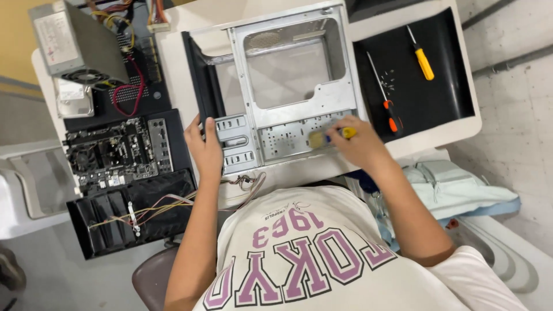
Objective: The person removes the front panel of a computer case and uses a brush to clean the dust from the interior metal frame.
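We see a bare metal computer case (288,86) lying open on the white worktop (466,124), its large bay empty down to the cutout panel. Our left hand (204,147) rests on the case's near left corner, fingers curled over the edge beside the drive cage (236,144); that grip is closed on the case frame. Our right hand (360,144) holds a small brush (325,137) with a yellow and blue handle, its bristles touching the perforated floor of the case; that grip is closed around the brush handle.

To the right, a black side panel (443,86) lies like a tray and holds a yellow-handled screwdriver (422,57), a red-handled screwdriver (389,109) and a scatter of small screws (389,80). To the left lie a motherboard (112,152), a power supply (72,43) with its cables, and a black front panel (138,213) with thin wires across it.
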